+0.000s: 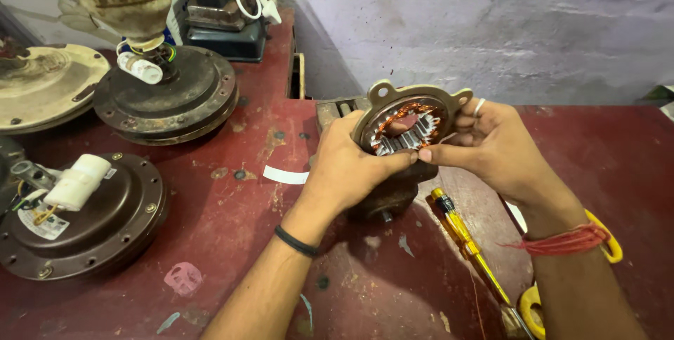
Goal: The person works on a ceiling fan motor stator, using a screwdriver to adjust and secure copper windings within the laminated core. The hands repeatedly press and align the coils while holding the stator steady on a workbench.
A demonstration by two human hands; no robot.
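Stator ring [411, 124], a round metal housing with lugged ears and copper windings inside, is held up off the red surface [232, 242] near the middle of the view, between both hands. Nearest, at 5 o'clock from the ring, a yellow-handled screwdriver [469, 245] lies slanting on the surface, its far end close under the hands and its near end running toward the yellow scissor handles [609, 242] at the bottom right, partly hidden by the right forearm. Left hand [347, 164] wraps the ring's left rim from 8 o'clock, fingers curled round the edge and thumb pressed along the lower rim. Right hand [495, 143] closes on the right rim from 3 o'clock, its thumb meeting the left thumb at the ring's lower edge at 6 o'clock. Directly beneath the ring a dark metal block [390, 196] sits on the surface, mostly covered by the hands.

At 9 o'clock a white paper strip [284, 174] lies flat, with open red surface around it and more open room toward the bottom left. Further left, a brown fan motor [105, 221] with a white capacitor sits at the surface's left edge. Behind it at 10 o'clock a second dark fan motor [175, 98] stands, a cream fan housing [45, 84] beside it. At 12 o'clock the surface's far edge meets a grey wall [491, 24].
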